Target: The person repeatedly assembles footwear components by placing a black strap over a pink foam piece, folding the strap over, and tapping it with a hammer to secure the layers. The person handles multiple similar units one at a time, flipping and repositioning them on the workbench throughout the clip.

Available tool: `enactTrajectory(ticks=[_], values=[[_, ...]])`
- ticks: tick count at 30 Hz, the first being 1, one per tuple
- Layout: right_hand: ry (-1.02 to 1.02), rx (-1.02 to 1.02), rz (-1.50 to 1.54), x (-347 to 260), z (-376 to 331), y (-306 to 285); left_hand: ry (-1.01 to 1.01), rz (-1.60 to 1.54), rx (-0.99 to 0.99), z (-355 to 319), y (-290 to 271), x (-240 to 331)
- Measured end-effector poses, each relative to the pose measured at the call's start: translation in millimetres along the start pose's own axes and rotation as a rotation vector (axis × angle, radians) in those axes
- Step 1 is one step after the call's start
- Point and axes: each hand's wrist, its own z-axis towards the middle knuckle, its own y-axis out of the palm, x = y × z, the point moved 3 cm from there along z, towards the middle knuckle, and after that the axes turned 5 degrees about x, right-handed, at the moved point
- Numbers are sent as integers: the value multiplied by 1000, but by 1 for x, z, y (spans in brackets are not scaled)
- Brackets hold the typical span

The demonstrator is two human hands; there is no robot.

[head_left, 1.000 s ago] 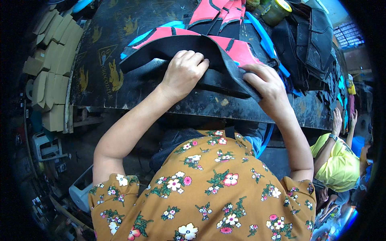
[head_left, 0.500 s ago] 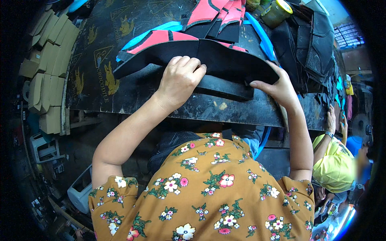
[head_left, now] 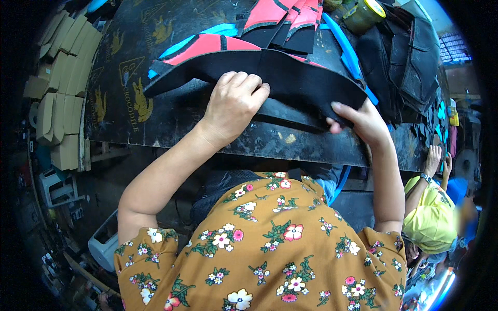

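A long curved black panel (head_left: pixel 303 78), with pink and dark-banded material (head_left: pixel 202 45) showing along its far edge, is held up over the dark table. Near the middle of its lower edge, my left hand (head_left: pixel 236 103) grips it with fingers curled; the fingertips are hidden. My right hand (head_left: pixel 363 122) is at the panel's right end, thumb in front, most fingers behind it and one fingertip showing below. Below the panel lies a flat dark slab (head_left: pixel 288 115), partly covered.
Pink-and-black cut pieces (head_left: pixel 264 13) lie at the far side, near blue strips (head_left: pixel 345 46). Black stitched pieces (head_left: pixel 410 62) are piled right, by a yellow-lidded jar (head_left: pixel 365 15). Cardboard boxes (head_left: pixel 62 114) stand left. A person in a yellow shirt (head_left: pixel 428 217) works at right.
My right hand has shifted slightly right and downward along the panel's end, and a fingertip now shows below its thumb. My left hand stays nearly in place. The other person's hands have moved slightly.
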Motion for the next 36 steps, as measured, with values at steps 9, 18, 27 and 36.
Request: enactTrajectory(ticks=[9, 18, 27, 36], values=[[-555, 588, -1049, 63, -52, -45, 11, -48, 47, -3, 3, -3], [-982, 480, -910, -76, -46, 6, 24, 6, 32, -4, 5, 1], [-1158, 228, -1346, -44, 5, 124, -10, 33, 44, -4, 4, 4], [-1332, 16, -1211, -29, 5, 110, 20, 42, 35, -1, 1, 3]])
